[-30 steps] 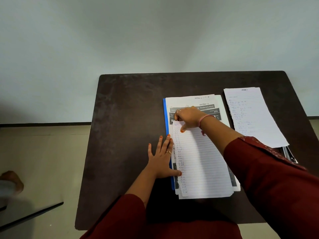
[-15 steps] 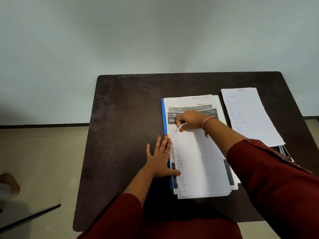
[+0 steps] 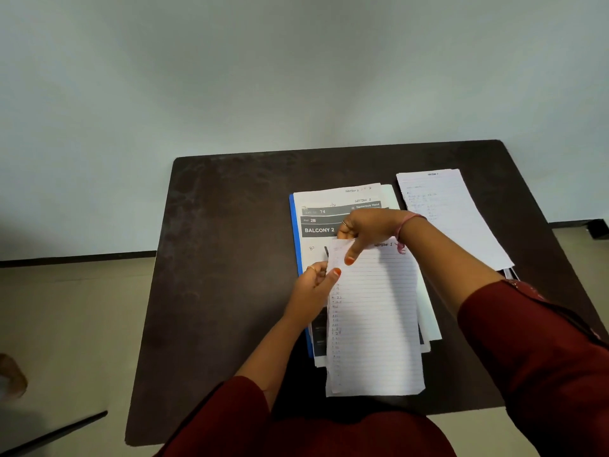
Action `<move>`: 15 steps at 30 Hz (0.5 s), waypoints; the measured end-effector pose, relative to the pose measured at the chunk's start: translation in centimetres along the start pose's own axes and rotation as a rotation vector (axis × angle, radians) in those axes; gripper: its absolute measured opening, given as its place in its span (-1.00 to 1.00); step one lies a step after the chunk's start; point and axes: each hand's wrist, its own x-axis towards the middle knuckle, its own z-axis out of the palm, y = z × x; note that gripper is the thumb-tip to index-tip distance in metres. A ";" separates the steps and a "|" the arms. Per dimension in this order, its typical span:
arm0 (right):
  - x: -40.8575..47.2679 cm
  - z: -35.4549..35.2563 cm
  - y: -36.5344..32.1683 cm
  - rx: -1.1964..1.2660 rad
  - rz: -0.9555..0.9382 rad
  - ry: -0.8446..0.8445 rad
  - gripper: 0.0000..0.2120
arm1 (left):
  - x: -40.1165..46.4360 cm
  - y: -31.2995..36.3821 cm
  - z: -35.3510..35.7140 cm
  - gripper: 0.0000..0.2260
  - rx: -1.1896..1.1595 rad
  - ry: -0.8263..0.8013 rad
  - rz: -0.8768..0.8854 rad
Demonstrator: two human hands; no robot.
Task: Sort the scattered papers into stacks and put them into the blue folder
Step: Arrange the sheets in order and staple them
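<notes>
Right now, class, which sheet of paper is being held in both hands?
The lined sheet over the blue folder, pinched by both hands; the other handwritten sheet lies untouched, far right.

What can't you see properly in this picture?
- Head view: most of the blue folder is hidden under the paper stack; only its left edge shows.
- The handwriting on the lined sheet is too small to read.
- The right hand covers part of the printed page.
- Whatever lies under the side stack is covered.

The blue folder (image 3: pixel 291 212) shows only its left edge under papers; handwriting too small to read.
</notes>
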 end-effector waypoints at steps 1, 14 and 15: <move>-0.3 0.2 0.1 0.001 0.000 0.029 -0.81 | 0.0 0.0 0.7 -0.81 -0.059 0.035 -0.037; -8.1 5.5 9.0 0.823 0.291 0.598 -0.55 | -0.2 -0.7 3.8 -0.80 -0.300 0.340 -0.216; -8.5 6.6 9.3 0.948 0.303 0.594 -0.55 | -0.2 -0.8 4.0 -0.78 -0.319 0.347 -0.221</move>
